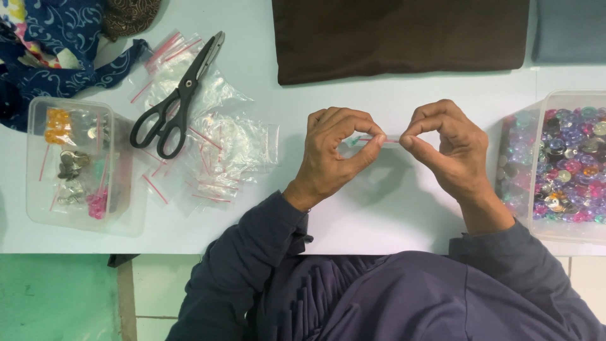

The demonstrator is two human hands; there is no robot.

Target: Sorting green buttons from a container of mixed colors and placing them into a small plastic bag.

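My left hand (334,151) and my right hand (448,148) are raised over the white table (391,208), thumbs and forefingers pinching the two ends of a small clear zip bag (386,139) with a red strip. Something small and green shows inside the bag near my left fingertips. Both hands grip it at once, a little apart from each other.
Black scissors (180,98) lie on a pile of small clear zip bags (221,151) at the left. A clear box (72,164) of small parts stands further left; a clear box of coloured beads (568,164) at the right edge. Brown cloth (401,38) lies at the back.
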